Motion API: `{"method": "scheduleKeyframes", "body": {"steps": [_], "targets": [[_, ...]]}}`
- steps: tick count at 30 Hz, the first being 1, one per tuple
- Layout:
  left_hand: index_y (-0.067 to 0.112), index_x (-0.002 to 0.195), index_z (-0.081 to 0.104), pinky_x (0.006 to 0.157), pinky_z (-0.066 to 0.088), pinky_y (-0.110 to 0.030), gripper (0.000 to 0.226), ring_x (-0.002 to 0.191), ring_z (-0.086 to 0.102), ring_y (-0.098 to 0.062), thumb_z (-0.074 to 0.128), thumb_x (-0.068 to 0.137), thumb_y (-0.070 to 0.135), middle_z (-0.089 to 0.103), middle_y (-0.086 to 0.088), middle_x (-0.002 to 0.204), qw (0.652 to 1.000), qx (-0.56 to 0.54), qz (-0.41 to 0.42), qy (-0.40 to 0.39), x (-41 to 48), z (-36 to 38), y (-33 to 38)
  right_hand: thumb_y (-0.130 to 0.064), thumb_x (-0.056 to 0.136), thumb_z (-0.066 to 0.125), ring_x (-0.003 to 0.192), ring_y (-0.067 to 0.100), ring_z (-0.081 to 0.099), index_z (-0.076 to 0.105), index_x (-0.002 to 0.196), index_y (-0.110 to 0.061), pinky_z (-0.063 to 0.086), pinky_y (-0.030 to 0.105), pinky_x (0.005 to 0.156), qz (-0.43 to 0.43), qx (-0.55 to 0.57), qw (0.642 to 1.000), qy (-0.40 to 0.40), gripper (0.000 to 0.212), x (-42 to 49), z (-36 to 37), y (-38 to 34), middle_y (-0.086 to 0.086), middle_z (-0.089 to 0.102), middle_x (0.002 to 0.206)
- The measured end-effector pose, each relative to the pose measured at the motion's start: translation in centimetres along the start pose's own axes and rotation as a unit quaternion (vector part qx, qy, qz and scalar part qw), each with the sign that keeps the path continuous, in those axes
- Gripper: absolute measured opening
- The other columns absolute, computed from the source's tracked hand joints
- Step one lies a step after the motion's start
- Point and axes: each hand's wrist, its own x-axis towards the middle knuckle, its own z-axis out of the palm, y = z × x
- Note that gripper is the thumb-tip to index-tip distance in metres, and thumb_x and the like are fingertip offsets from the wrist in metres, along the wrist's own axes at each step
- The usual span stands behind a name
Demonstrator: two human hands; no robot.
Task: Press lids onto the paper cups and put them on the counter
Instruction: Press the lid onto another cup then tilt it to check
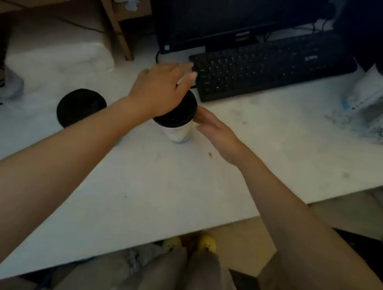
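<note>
A white paper cup (179,132) stands on the white counter (154,189) with a black lid (180,112) on its rim. My left hand (161,88) lies flat on top of the lid, fingers straight and pointing toward the keyboard. My right hand (215,128) is at the cup's right side with fingers extended, touching or nearly touching the lid's edge. To the left, a second black lid (80,107) sits on another cup, of which only the top shows.
A black keyboard (271,70) and a dark monitor (230,9) stand behind the cup. A crumpled white plastic bag (370,102) lies at the right. A white foam box (59,55) and cables sit at the left. The counter's front edge runs diagonally below my arms.
</note>
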Motion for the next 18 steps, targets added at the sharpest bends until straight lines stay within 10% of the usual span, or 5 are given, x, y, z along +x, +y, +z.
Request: {"method": "scheduleKeyframes", "body": {"steps": [6,18], "targets": [[0.023,0.142,0.038,0.109,0.024,-0.048,0.049,0.137,0.033,-0.023,0.021,0.100,0.040,0.042,-0.002,0.148,0.998,0.055,0.000,0.005,-0.3,2.2,1.8,-0.003,0.080,0.071,0.137,0.012,0.036,0.017,0.148,-0.014,0.039,0.022,0.106,-0.015,-0.066,0.987,-0.145,0.088,2.4,-0.7,1.9,0.002,0.033,0.151],[0.024,0.135,0.045,0.097,0.031,-0.040,0.042,0.128,0.041,-0.021,0.026,0.099,0.034,0.048,0.000,0.139,0.997,0.061,0.007,0.054,-0.2,3.0,1.9,-0.007,0.074,0.078,0.123,0.008,0.048,0.020,0.144,-0.016,0.045,0.017,0.099,-0.055,-0.137,0.970,-0.194,0.091,6.0,-1.0,2.1,0.001,0.045,0.140]]}}
